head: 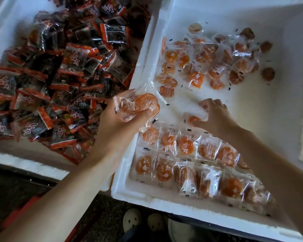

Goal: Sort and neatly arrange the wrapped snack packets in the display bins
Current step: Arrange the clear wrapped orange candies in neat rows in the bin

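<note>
While the left hand [121, 120] grips a bunch of packets [144, 103] above the white bin [143, 63], the right hand [217, 114] curls round a single packet [193, 119] lying behind two neat rows [187, 154]; dark packets [59, 75] fill the neighbouring bin [21, 161].

Clerk: Left bin [0, 158]?
Checker: Cut by top and left edges; dark packets [73, 63] piled, lower layers buried.
Clerk: Right bin [147, 49]?
Checker: Far and right sides out of frame. Orange packet [193, 118] half under right hand [215, 114]; pinch or press, untold. Bunched packets [138, 103] in left hand [119, 119]: number unclear. Right forearm [273, 158] covers the front rows [185, 145] at their end. Far packets [234, 49]: print too blurred to read.
</note>
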### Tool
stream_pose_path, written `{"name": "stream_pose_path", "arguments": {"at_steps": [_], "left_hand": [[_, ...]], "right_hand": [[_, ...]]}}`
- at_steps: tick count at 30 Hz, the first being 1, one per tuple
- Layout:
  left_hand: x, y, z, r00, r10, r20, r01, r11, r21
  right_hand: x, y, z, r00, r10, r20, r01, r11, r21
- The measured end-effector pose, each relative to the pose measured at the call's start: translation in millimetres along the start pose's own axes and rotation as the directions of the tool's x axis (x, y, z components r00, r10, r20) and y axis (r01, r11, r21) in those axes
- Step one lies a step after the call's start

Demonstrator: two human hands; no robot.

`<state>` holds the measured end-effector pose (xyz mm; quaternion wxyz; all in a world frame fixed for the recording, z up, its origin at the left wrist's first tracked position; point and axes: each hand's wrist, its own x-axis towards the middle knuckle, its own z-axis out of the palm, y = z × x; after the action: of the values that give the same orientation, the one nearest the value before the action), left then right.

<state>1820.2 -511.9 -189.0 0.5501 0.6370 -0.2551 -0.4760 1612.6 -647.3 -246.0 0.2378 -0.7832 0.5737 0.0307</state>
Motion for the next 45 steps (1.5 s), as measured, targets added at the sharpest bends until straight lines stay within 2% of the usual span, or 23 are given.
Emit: {"name": "stream_pose_path", "arguments": {"at_steps": [2, 7, 12, 17, 21, 23, 25, 27, 33, 37, 42, 44, 45], "left_hand": [[1, -3, 4, 1.000, -0.005, -0.005, 0.005, 1.000, 0.004], [-1, -6, 11, 1.000, -0.006, 0.013, 0.006, 1.000, 0.022], [-2, -3, 15, 1.000, -0.012, 0.029, 0.012, 1.000, 0.017], [-3, -3, 15, 0.999, -0.020, 0.040, 0.020, 1.000, 0.003], [-8, -3, 12, 0.998, -0.036, 0.043, 0.037, 0.999, -0.014], [-9, -3, 9, 0.999, -0.039, 0.038, 0.040, 0.999, -0.020], [-10, -3, 6, 0.999, -0.038, 0.029, 0.039, 0.999, -0.027], [-12, -3, 2, 0.999, -0.036, 0.021, 0.037, 0.999, -0.035], [-17, -6, -13, 0.999, -0.031, -0.011, 0.030, 0.999, -0.024], [-21, -7, -20, 0.999, -0.035, -0.007, 0.035, 0.999, -0.035], [-28, -10, -22, 0.997, -0.066, -0.031, 0.064, 0.995, -0.075], [-30, -13, -21, 0.997, -0.075, -0.016, 0.074, 0.993, -0.095], [-32, -14, -21, 0.997, -0.079, -0.007, 0.078, 0.992, -0.098]], "right_hand": [[2, -1, 1, 1.000, 0.025, -0.009, -0.024, 0.999, 0.043], [6, 6, 7, 0.979, 0.202, -0.028, -0.195, 0.966, 0.168], [3, 9, -4, 0.987, 0.085, -0.136, -0.047, 0.964, 0.262], [-18, -17, -35, 0.973, 0.019, -0.229, 0.111, 0.836, 0.538], [-41, -40, -50, 0.979, -0.089, -0.183, 0.183, 0.780, 0.599], [-51, -49, -45, 0.985, -0.165, -0.056, 0.162, 0.756, 0.634], [-61, -57, -29, 0.968, -0.235, 0.092, 0.136, 0.793, 0.593], [-69, -64, -4, 0.941, -0.294, 0.168, 0.165, 0.832, 0.530], [-73, -85, 46, 0.911, -0.354, 0.213, 0.213, 0.844, 0.492], [-78, -96, 63, 0.933, -0.323, 0.158, 0.234, 0.878, 0.417], [-91, -94, 66, 0.950, -0.307, -0.057, 0.312, 0.943, 0.120], [-93, -90, 64, 0.933, -0.327, -0.149, 0.349, 0.925, 0.150], [-94, -89, 61, 0.935, -0.300, -0.187, 0.341, 0.907, 0.249]]}}
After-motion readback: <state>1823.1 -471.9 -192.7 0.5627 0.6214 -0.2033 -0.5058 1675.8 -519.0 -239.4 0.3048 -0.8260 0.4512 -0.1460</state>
